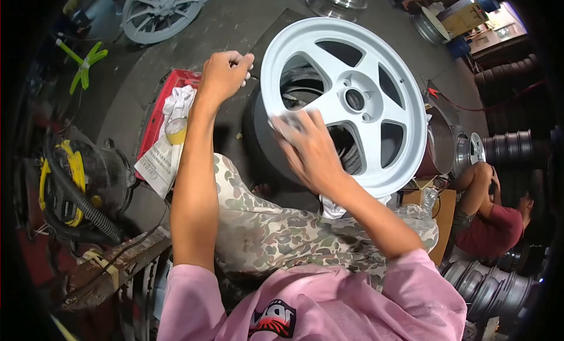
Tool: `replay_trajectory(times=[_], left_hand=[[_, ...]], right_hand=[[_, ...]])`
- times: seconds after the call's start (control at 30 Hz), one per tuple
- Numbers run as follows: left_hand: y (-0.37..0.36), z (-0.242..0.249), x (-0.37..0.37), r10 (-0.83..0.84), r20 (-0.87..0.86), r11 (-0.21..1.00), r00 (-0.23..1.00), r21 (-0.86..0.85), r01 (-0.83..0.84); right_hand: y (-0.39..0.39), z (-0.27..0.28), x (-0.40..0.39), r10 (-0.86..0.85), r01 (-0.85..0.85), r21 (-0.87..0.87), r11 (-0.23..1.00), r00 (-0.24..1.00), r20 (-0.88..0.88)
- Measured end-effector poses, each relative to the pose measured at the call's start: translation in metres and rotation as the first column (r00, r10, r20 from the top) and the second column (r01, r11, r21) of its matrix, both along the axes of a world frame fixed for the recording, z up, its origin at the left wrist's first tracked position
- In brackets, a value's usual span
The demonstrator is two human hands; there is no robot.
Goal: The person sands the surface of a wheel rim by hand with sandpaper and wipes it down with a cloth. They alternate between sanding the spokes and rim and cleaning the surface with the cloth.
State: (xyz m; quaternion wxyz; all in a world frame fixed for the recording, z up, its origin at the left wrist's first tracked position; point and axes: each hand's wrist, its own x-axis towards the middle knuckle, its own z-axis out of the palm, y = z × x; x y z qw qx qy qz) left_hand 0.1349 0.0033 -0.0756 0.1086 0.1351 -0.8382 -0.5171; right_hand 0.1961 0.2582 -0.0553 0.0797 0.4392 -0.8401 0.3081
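A five-spoke wheel rim [379, 97], pale grey-white on its face, stands tilted in front of me on a dark round support. My right hand [311, 153] is at the rim's near left edge, its fingers pressed on a small grey pad [289, 123] that is smeared by motion. To the left of the rim, apart from it, my left hand [226, 76] is raised with curled fingers. Its fingertips look white, and whatever it may hold is hidden.
Left of me, a red tray [154, 126] holds a white cloth [178, 103], a tape roll [175, 131] and newspaper [158, 164]. A vacuum cleaner [88, 176] stands further left. Another wheel [161, 14] lies at the back. A person [490, 223] sits at right beside stacked rims [490, 288].
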Motion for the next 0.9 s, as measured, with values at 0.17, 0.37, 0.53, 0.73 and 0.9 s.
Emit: replay_trajectory(times=[0.17,0.37,0.53,0.73,0.9], left_hand=[[0.007,-0.009,-0.005,-0.045,-0.042,0.997,0.998,-0.068,0.042],[0.010,-0.031,-0.024,-0.057,-0.015,0.978,0.998,-0.204,0.053],[0.009,-0.036,-0.036,-0.054,0.020,0.981,0.998,-0.187,0.057],[0.009,-0.040,-0.044,0.041,-0.014,0.991,0.999,-0.125,-0.042],[0.013,-0.036,-0.047,0.066,-0.024,0.980,0.998,-0.188,-0.069]], right_hand=[[-0.050,-0.018,-0.047,-0.140,0.128,-0.140,0.982,0.987,-0.078],[0.083,0.019,0.061,-0.097,0.078,0.152,0.985,0.988,0.122],[0.185,0.046,0.088,-0.392,0.381,0.446,0.810,0.917,-0.071],[0.239,0.017,0.038,-0.571,0.638,0.456,0.621,0.766,-0.295],[0.258,0.003,-0.003,-0.598,0.715,0.409,0.567,0.699,-0.392]])
